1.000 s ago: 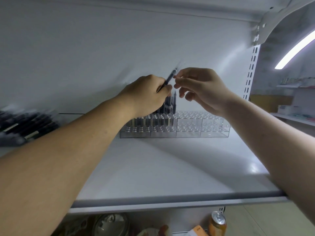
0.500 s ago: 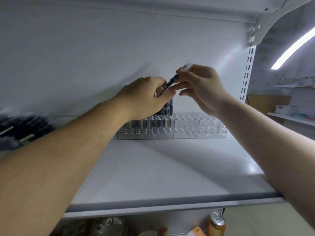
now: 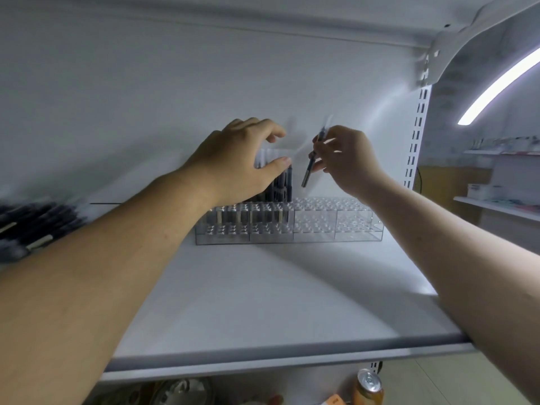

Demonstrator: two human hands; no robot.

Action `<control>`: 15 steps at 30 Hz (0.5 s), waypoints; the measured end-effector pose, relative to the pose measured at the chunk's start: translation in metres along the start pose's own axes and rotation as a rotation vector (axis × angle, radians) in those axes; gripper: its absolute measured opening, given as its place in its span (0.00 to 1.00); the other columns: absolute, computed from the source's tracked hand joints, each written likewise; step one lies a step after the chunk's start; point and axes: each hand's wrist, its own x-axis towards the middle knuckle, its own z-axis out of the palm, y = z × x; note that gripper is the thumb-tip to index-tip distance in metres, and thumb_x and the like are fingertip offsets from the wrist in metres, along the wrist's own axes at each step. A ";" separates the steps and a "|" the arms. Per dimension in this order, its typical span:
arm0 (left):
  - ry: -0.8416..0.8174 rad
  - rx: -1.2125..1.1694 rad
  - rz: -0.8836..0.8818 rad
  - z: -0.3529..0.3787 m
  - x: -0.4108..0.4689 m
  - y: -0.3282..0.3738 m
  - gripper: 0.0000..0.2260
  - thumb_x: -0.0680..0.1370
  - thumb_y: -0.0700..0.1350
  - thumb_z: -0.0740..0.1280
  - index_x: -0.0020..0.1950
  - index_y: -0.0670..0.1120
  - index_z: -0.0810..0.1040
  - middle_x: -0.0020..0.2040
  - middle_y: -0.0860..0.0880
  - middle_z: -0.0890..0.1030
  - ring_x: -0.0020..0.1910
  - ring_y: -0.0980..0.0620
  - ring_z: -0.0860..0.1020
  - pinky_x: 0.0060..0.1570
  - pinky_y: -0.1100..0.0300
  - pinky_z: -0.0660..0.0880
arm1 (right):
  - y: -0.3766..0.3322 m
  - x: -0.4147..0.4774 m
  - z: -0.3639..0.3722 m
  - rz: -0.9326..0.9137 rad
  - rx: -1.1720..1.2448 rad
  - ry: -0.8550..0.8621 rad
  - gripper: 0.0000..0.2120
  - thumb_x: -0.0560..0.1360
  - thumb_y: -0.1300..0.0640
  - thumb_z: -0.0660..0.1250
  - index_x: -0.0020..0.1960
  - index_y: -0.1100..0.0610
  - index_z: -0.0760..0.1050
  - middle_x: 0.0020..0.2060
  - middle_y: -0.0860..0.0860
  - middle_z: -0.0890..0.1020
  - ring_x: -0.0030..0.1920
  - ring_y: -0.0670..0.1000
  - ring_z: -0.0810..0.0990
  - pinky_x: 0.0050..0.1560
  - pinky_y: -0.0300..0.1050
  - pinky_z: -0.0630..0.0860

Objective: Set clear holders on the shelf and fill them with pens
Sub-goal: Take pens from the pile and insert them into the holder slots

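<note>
Right hand (image 3: 347, 162) pinches one pen (image 3: 309, 168) above the holder (image 3: 336, 223). Left hand (image 3: 233, 162) grips a pen bundle (image 3: 282, 182).

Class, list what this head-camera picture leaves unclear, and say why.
Head view:
- the dark pile at the left edge: motion-blurred and cut off; items unclear.
- the pens in the left hand: count hidden by the hand.
- the pen in the right hand: upper end blurred.
- the can below the shelf: body cut off by bottom edge.
</note>
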 end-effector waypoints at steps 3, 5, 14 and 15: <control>-0.019 0.019 -0.014 0.001 0.000 -0.001 0.23 0.81 0.61 0.66 0.74 0.54 0.72 0.68 0.56 0.77 0.66 0.53 0.74 0.66 0.45 0.74 | 0.003 0.000 0.004 0.014 -0.003 -0.037 0.07 0.83 0.61 0.65 0.47 0.55 0.78 0.41 0.52 0.87 0.36 0.51 0.88 0.45 0.52 0.81; -0.037 0.029 -0.030 0.001 0.000 -0.001 0.24 0.81 0.61 0.66 0.74 0.54 0.72 0.69 0.56 0.76 0.67 0.52 0.74 0.66 0.45 0.74 | 0.003 -0.001 0.007 0.018 -0.003 -0.060 0.06 0.83 0.60 0.66 0.49 0.58 0.79 0.41 0.53 0.87 0.36 0.51 0.88 0.45 0.52 0.81; -0.035 0.060 -0.045 0.003 0.001 -0.002 0.23 0.81 0.61 0.66 0.74 0.54 0.72 0.71 0.55 0.76 0.69 0.52 0.73 0.67 0.47 0.72 | 0.001 -0.004 0.020 0.051 -0.139 -0.228 0.06 0.83 0.61 0.65 0.49 0.62 0.78 0.39 0.56 0.87 0.36 0.52 0.88 0.46 0.63 0.84; -0.033 0.060 -0.044 0.003 0.001 -0.002 0.23 0.81 0.61 0.66 0.73 0.54 0.73 0.70 0.55 0.76 0.68 0.52 0.73 0.67 0.47 0.72 | 0.000 -0.003 0.022 0.067 -0.149 -0.245 0.07 0.83 0.62 0.65 0.48 0.64 0.78 0.40 0.58 0.87 0.36 0.54 0.88 0.44 0.60 0.84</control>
